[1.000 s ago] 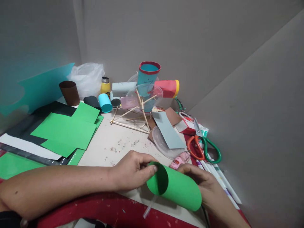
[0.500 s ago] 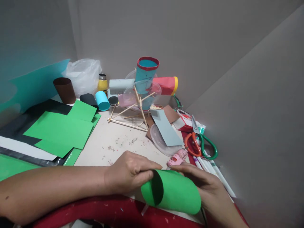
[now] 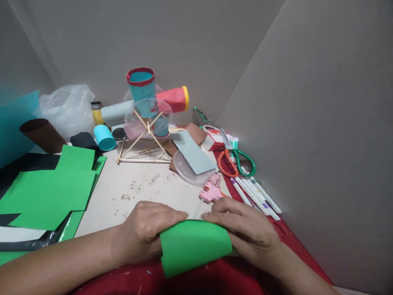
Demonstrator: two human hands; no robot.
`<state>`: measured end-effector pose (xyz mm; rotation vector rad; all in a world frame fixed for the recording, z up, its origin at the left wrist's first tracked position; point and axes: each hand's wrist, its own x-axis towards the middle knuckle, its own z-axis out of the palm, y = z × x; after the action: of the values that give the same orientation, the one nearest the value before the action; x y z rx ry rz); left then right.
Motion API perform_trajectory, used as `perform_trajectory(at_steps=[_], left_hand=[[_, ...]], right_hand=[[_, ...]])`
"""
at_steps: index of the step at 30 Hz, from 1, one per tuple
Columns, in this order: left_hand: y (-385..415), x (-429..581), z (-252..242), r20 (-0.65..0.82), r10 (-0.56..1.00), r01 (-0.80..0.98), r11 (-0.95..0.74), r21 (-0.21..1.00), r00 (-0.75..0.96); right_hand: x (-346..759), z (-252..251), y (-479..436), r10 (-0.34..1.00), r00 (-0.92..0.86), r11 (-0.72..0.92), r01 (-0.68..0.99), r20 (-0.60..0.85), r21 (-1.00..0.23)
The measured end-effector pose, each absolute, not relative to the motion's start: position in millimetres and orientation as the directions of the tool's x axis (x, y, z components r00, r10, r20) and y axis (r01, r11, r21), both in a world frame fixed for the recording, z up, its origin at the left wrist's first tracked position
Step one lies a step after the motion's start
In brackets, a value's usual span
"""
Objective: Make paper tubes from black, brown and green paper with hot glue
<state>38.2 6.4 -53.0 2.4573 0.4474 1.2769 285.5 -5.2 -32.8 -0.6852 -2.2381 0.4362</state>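
Note:
A bent sheet of green paper [image 3: 196, 246], curled into a tube shape, is held close to me at the table's front edge. My left hand [image 3: 152, 225] grips its left end, thumb and fingers closed along the upper edge. At the right end, my right hand [image 3: 248, 225] presses the same edge with its fingertips, its other fingers partly hidden by the paper. A pink glue gun [image 3: 211, 187] lies just beyond my right hand.
Green sheets [image 3: 52, 188] lie at left. A stick frame [image 3: 147, 143] bears blue and red paper cups [image 3: 141, 94]. Scissors [image 3: 231, 157] and markers [image 3: 258, 194] lie at right, near a plastic lid [image 3: 184, 172] under grey paper [image 3: 195, 151]. A brown tube [image 3: 43, 135] stands back left.
The green paper has turned so its open left end no longer faces me, and it has shifted left. Both hands now meet along its upper edge. The camera view has swung right.

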Motion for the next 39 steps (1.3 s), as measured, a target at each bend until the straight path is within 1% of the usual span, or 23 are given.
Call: perform_trajectory(at_steps=[4, 10, 18, 25, 29, 34, 37, 39], left_hand=[[7.2, 35.3, -54.3, 0.722, 0.347, 0.132, -0.932, 0.338, 0.598], [8.5, 28.5, -49.9, 0.688, 0.282, 0.223, -0.959, 0.177, 0.669], [11.2, 26.5, -46.9, 0.689, 0.209, 0.212, -0.974, 0.082, 0.694], [10.7, 23.0, -48.7, 0.638, 0.214, 0.212, -0.974, 0.081, 0.739], [11.6, 22.0, -49.4, 0.650, 0.232, 0.221, -0.970, 0.100, 0.724], [11.4, 24.5, -50.0, 0.661, 0.281, 0.233, -0.959, 0.162, 0.695], [11.4, 26.7, -52.8, 0.692, 0.299, 0.229, -0.954, 0.194, 0.657], [11.4, 27.8, -54.8, 0.704, 0.298, 0.206, -0.955, 0.215, 0.644]], right_hand=[[284.8, -32.3, -6.0, 0.570, -0.594, 0.818, 0.347, 0.568, -0.458], [283.2, -31.0, -3.7, 0.568, -0.573, 0.822, 0.371, 0.591, -0.431], [285.6, -34.7, 1.3, 0.530, -0.585, 0.847, 0.406, 0.614, -0.344], [287.0, -33.0, 1.6, 0.512, -0.584, 0.853, 0.431, 0.629, -0.294], [287.8, -31.4, 3.5, 0.496, -0.578, 0.861, 0.423, 0.648, -0.282], [289.6, -33.9, 6.0, 0.480, -0.583, 0.877, 0.329, 0.656, -0.350], [289.6, -35.6, 5.9, 0.525, -0.591, 0.850, 0.336, 0.612, -0.405], [288.5, -36.8, 5.4, 0.551, -0.582, 0.834, 0.362, 0.598, -0.416]])
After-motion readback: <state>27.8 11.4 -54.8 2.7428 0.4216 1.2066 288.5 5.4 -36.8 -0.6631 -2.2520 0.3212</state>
